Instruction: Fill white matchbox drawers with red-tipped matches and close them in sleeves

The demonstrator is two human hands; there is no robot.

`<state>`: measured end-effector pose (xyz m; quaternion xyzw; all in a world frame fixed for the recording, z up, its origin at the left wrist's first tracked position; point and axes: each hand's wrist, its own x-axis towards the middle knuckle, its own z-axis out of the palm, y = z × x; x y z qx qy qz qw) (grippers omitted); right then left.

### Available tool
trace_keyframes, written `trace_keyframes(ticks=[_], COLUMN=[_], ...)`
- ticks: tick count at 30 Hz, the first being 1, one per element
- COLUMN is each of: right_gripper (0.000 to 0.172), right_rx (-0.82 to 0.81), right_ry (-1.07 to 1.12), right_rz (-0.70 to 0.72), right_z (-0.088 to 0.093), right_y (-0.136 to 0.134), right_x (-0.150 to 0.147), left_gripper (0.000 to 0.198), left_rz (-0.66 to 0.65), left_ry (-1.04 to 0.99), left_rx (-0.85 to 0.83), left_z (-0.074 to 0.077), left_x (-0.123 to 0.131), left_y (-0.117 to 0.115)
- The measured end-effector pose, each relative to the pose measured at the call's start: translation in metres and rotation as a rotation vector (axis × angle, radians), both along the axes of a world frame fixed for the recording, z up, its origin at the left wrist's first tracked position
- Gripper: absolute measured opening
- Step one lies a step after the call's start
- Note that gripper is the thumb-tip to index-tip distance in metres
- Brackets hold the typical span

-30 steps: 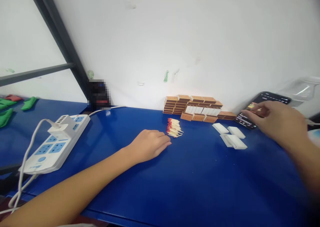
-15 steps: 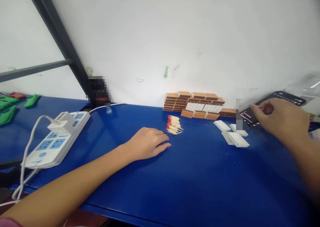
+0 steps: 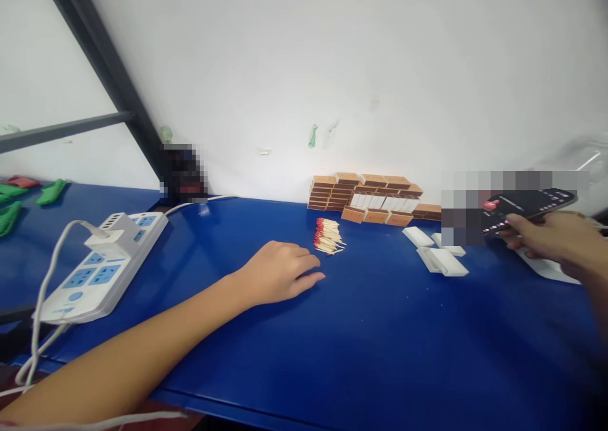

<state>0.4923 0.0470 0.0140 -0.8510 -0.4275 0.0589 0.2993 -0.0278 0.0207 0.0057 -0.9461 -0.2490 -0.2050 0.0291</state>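
My left hand (image 3: 282, 271) rests on the blue table, palm down with fingers loosely stretched out and nothing in them. Just beyond its fingertips lies a small pile of red-headed matches (image 3: 329, 236). At the far right, my right hand (image 3: 546, 234) grips the near edge of a dark smartphone (image 3: 527, 208) with its screen lit, thumb on top and fingers underneath. Part of the phone is covered by blurred blocks. Several white matchbox trays (image 3: 449, 262) lie on the table to the left of the phone.
Matchboxes (image 3: 365, 193) are stacked against the wall. On the left stands a white power strip (image 3: 104, 272) with a plugged-in charger and cables. Green cloth pieces (image 3: 51, 192) lie behind the dark metal frame (image 3: 99, 57). A white object (image 3: 546, 269) sits below the phone.
My right hand has gone from over the phone's screen to holding its near edge, and the phone has shifted and tilted. My left hand has stayed in place.
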Motion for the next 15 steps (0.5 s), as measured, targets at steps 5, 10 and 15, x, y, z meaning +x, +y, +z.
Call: trace_keyframes(ticks=[5, 10, 15], right_gripper=[0.018, 0.031, 0.034], right_rx=[-0.034, -0.080, -0.106], right_ry=[0.061, -0.097, -0.306], right_rz=[-0.037, -0.091, -0.090], right_z=[0.005, 0.011, 0.010], right_y=[0.001, 0.001, 0.002], right_x=[-0.008, -0.001, 0.004], left_gripper=[0.030, 0.032, 0.031], left_rz=[-0.012, -0.016, -0.023], left_ry=[0.019, 0.022, 0.034], left_rx=[-0.009, -0.017, -0.023], left_z=[0.002, 0.001, 0.001], left_x=[0.000, 0.000, 0.000], left_y=[0.000, 0.001, 0.001])
